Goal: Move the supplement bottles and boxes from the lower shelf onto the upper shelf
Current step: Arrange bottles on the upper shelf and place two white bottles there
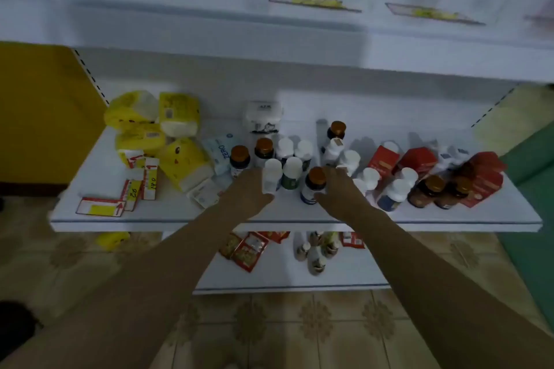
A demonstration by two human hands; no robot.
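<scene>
**Technician A:** White shelving fills the view. The upper shelf [299,213] carries a dense cluster of bottles and red boxes [416,160], with yellow packs [168,141] at its left end. The lower shelf [269,278] below it holds several small bottles [316,252] and red packets [245,249], partly hidden by the upper shelf's front edge.

**Technician B:** State of the hands?

**Technician A:** Left hand [250,192] is wrapped around a white-capped bottle [272,178], fingers curled on its body. Right hand [338,189] is at a brown-capped bottle [313,186], thumb against its lower side and fingers spread past the cap. Whether that grip is fully closed cannot be confirmed; the frame is blurred.

**Technician B:** Hazards from this position?

**Technician A:** Primary hazard: toppling. Both bottles stand in the front row, touching or just beside their neighbours. Spread fingers of the right hand reach toward the white bottles [347,160] behind; a sideways sweep would likely knock them over in a chain.

**Technician B:** Secondary?

**Technician A:** Edge loss. Both bottles stand near the front lip, so one nudged forward on release could roll off and fall to the tiled floor [269,326].

**Technician B:** Anything else?

**Technician A:** Free space among the bottles is scarce. Stock remaining on the lower shelf will probably need the clear strip along the front.
</scene>
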